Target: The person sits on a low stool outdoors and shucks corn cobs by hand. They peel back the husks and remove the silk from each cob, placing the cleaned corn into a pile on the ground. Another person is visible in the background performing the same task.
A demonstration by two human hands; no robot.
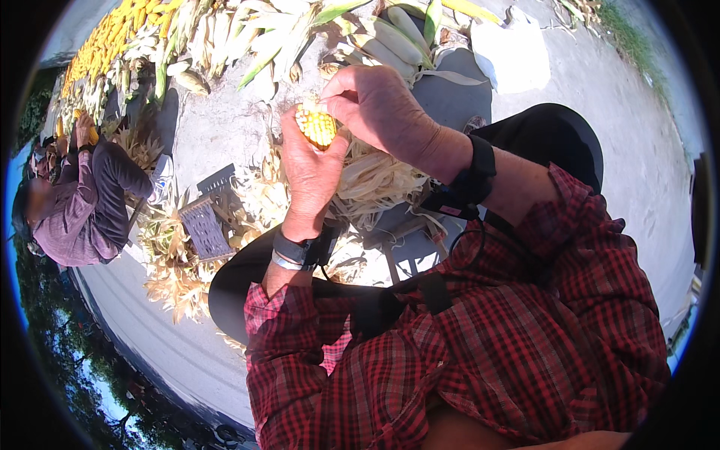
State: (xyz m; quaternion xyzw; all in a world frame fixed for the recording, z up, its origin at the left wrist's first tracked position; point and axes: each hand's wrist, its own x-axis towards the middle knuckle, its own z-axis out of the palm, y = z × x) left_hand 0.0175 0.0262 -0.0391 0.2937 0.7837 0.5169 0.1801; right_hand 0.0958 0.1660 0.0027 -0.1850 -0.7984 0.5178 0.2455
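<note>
My left hand (310,163) is wrapped around the lower part of a husked ear of yellow corn (316,125), its kernels facing up. At the far, pale end of that ear, the thumb and forefinger of my right hand (371,109) are pinched together against it. Strong glare hides whether a strand of silk or husk lies between them. Below both hands, a heap of dry corn husks (382,174) covers the ground between my knees.
Unhusked ears (388,48) lie ahead, beside a white bag (512,53). Rows of husked corn (112,42) spread at the far left. A small slatted stool (207,229) stands among husks at my left. A co-worker (84,197) sits farther left, hands on corn.
</note>
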